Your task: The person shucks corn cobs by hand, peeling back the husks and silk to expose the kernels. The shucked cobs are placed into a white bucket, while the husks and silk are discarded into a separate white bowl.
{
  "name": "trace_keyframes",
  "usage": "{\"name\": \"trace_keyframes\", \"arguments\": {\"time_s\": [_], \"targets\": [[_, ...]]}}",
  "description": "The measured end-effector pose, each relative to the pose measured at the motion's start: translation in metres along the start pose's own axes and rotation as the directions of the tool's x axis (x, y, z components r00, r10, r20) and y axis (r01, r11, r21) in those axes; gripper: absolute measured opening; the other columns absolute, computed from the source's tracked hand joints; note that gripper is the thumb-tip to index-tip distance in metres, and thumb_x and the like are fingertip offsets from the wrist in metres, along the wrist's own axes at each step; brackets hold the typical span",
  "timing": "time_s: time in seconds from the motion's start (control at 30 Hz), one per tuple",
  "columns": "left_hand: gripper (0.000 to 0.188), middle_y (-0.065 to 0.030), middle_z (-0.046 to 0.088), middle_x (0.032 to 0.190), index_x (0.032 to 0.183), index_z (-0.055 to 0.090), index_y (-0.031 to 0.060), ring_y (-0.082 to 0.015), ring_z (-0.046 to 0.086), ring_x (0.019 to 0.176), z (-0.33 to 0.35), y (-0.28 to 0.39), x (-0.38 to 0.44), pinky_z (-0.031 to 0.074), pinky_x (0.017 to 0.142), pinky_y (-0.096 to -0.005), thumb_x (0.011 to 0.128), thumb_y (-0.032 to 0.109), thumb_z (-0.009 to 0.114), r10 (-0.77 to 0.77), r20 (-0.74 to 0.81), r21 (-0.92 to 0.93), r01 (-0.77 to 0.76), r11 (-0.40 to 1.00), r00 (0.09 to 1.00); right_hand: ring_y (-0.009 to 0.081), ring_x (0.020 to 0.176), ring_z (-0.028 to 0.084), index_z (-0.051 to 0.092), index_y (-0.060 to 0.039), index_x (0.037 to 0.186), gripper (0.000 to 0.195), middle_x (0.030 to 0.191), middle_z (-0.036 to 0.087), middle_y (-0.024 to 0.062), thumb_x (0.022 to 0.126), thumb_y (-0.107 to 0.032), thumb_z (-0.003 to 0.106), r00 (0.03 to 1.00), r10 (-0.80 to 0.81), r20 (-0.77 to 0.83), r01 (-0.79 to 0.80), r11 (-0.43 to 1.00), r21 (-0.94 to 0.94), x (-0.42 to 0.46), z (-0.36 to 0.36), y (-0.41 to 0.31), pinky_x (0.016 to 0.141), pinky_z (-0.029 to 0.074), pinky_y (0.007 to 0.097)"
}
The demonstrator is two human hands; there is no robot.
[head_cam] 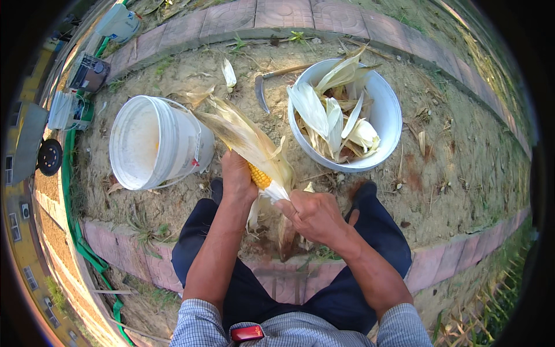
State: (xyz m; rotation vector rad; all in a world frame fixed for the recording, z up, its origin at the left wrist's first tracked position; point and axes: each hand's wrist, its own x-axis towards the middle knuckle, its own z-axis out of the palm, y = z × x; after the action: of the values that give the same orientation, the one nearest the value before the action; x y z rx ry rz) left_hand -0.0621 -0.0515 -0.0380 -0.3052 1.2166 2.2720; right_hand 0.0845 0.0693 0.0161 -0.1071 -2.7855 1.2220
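Observation:
My left hand (237,175) grips an ear of yellow corn (259,176), its kernels bare along one side. Dry, pale husk leaves (256,141) still cover the ear's upper side and fan out toward the far left. At the base of the ear, my right hand (314,212) is clenched on the white ends of the husk. A white plastic bucket (182,139) with a wire handle lies tipped beyond my left hand, its mouth facing left. Beyond my right hand, a white tub (388,112) holds several stripped husks (331,121).
A sickle (261,89) with a wooden handle lies on the soil by the tub. Near it is a small husk piece (228,76). Pink paving slabs (282,15) border the dirt strip. More buckets (89,71) stand at the far left, along a green strip of sheeting (71,208).

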Motion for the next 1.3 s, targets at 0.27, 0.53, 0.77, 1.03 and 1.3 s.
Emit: {"name": "trace_keyframes", "arguments": {"time_s": [0.27, 0.53, 0.77, 1.03, 1.3], "targets": [[0.047, -0.008, 0.066, 0.11, 0.126, 0.052, 0.0, -0.0158, 0.067, 0.093, 0.021, 0.005, -0.008, 0.055, 0.084, -0.0321, 0.087, 0.011, 0.077, 0.107, 0.015, 0.261, -0.107, 0.959, 0.994, 0.0416, 0.096, 0.066, 0.06, 0.004, 0.109, 0.061, 0.102, 0.066, 0.0254, 0.087, -0.052, 0.07, 0.924, 0.352, 0.148, -0.365, 0.928, 0.074, -0.004, -0.012, 0.007, 0.082, 0.053, 0.0486], [0.065, -0.0099, 0.063, 0.108, 0.126, 0.048, -0.002, -0.0171, 0.064, 0.095, 0.048, -0.009, -0.048, 0.053, 0.085, -0.0323, 0.073, 0.014, 0.082, 0.045, 0.239, 0.658, -0.196, 0.727, 0.97, 0.0368, 0.138, 0.043, 0.02, 0.0064, 0.153, 0.12, 0.145, 0.042, 0.032, 0.074, -0.062, 0.079, 0.908, 0.415, -0.061, -0.321, 0.78, 0.537, 0.02, -0.03, 0.02, 0.116, 0.033, 0.0408], [0.074, -0.0154, 0.064, 0.111, 0.133, 0.045, -0.0039, -0.0223, 0.065, 0.101, 0.05, -0.028, -0.063, 0.052, 0.09, -0.035, 0.072, 0.019, 0.08, -0.151, 0.289, 0.826, -0.167, 0.538, 0.945, 0.0208, 0.112, 0.06, 0.044, 0.0079, 0.142, 0.085, 0.122, 0.063, 0.0187, 0.088, -0.052, 0.073, 0.863, 0.487, -0.136, -0.147, 0.5, 0.854, 0.025, -0.036, 0.032, 0.098, 0.047, 0.0327], [0.076, -0.012, 0.062, 0.117, 0.138, 0.042, -0.0053, -0.0179, 0.062, 0.105, 0.053, -0.031, -0.066, 0.05, 0.094, -0.0321, 0.072, 0.01, 0.076, -0.149, 0.381, 0.756, -0.214, 0.619, 0.913, 0.0119, 0.086, 0.063, 0.069, 0.0059, 0.102, 0.04, 0.097, 0.069, 0.0093, 0.102, -0.033, 0.058, 0.824, 0.566, -0.023, -0.107, 0.195, 0.975, 0.021, -0.038, 0.043, 0.078, 0.051, 0.0271], [0.084, -0.0203, 0.057, 0.127, 0.142, 0.037, -0.0056, -0.0255, 0.058, 0.119, 0.05, -0.028, -0.07, 0.046, 0.103, -0.0377, 0.073, 0.019, 0.078, -0.119, 0.44, 0.754, -0.294, 0.588, 0.89, 0.0166, 0.088, 0.065, 0.061, 0.0052, 0.115, 0.034, 0.103, 0.067, 0.0103, 0.102, -0.026, 0.057, 0.73, 0.68, -0.077, 0.09, 0.016, 0.996, 0.028, -0.036, 0.049, 0.083, 0.053, 0.0328]]}}
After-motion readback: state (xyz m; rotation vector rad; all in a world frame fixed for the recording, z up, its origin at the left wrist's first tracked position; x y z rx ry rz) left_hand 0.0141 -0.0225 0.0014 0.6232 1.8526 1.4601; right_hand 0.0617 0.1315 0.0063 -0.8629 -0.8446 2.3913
